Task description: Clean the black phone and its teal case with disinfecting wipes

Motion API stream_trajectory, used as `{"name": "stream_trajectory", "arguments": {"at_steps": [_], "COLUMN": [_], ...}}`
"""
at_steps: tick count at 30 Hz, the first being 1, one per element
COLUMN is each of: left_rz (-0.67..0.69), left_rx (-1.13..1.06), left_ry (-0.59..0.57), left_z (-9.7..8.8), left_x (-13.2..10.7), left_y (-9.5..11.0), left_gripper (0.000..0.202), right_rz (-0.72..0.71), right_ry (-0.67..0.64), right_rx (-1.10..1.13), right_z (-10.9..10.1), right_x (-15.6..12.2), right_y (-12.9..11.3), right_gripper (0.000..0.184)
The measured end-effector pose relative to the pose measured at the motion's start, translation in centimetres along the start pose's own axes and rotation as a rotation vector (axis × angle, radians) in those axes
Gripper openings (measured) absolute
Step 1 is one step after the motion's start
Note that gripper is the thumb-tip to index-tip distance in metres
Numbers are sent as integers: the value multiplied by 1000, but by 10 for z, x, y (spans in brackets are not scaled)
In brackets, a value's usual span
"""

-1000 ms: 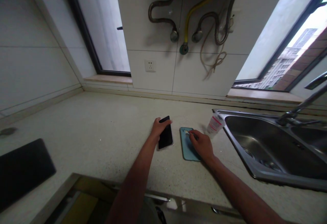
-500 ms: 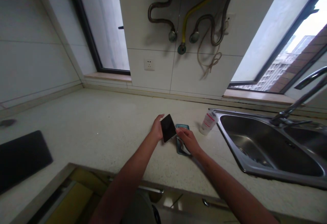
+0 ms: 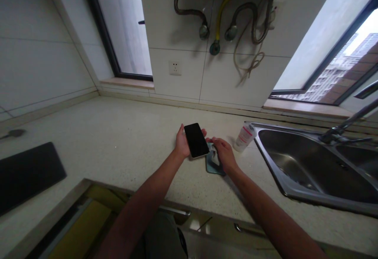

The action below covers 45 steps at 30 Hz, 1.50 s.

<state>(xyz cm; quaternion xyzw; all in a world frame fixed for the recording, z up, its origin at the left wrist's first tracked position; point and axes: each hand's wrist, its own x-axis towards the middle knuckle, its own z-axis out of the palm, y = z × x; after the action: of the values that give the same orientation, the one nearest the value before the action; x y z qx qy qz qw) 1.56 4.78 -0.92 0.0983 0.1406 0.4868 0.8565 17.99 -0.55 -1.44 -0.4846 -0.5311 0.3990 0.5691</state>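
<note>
My left hand [image 3: 181, 144] holds a black phone [image 3: 196, 140] raised above the counter, screen up and dark, fingers wrapped round its edges. Just to its right, my right hand [image 3: 223, 155] is closed on a small white cloth or wipe [image 3: 215, 158] and rests on a teal phone case [image 3: 210, 166] that lies flat on the speckled countertop [image 3: 118, 141]. The phone's right edge overlaps the case's near corner in view.
A small white bottle with a red label [image 3: 244, 137] lies tilted beside the steel sink [image 3: 310, 164], with a tap [image 3: 348, 123] at right. A black flat panel [image 3: 26, 172] lies at left. Hoses [image 3: 230, 19] and a socket [image 3: 175, 68] are on the back wall.
My left hand has lifted the black phone off the counter and turned it screen-up. My right hand has stayed on the teal case, now gripping the white cloth.
</note>
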Motion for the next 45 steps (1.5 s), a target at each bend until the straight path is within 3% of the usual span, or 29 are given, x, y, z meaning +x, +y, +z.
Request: {"name": "stream_trajectory", "arguments": {"at_steps": [3,6,14,19,26,31,35,41,45], "left_rz": [-9,-64,-238,-309,-375,-407,-379,-298,-251], "left_rx": [6,44,99,137,161,152,164,162,135], "left_ry": [35,27,-91,-158,-201,-201,-159,-69,-44], "left_z": [-1,1,3,0,-6,-6,-3,4,5], "left_x": [0,-1,0,2,3,4,2,0,1], "left_y": [-1,-5,-19,-23,-25,-27,-29,-31,-31], "left_gripper": [66,69,75,80,82,85,81,68,69], "right_rz": [-27,-161,-500,-388,-359,-226,-291,-680,-747], "right_ry": [151,176,204,274,430,549,444,-65,-187], "right_rx": [92,114,-354,-307,-338,-208,-241,-722,-829], "right_z": [-7,-9,-3,-7,-13,-23,-22,-5,-2], "right_x": [5,5,-5,2,9,19,19,11,12], "right_y": [-4,-8,-7,-10,-19,-13,-4,8,8], "right_gripper": [39,43,29,36,28,27,24,23,28]}}
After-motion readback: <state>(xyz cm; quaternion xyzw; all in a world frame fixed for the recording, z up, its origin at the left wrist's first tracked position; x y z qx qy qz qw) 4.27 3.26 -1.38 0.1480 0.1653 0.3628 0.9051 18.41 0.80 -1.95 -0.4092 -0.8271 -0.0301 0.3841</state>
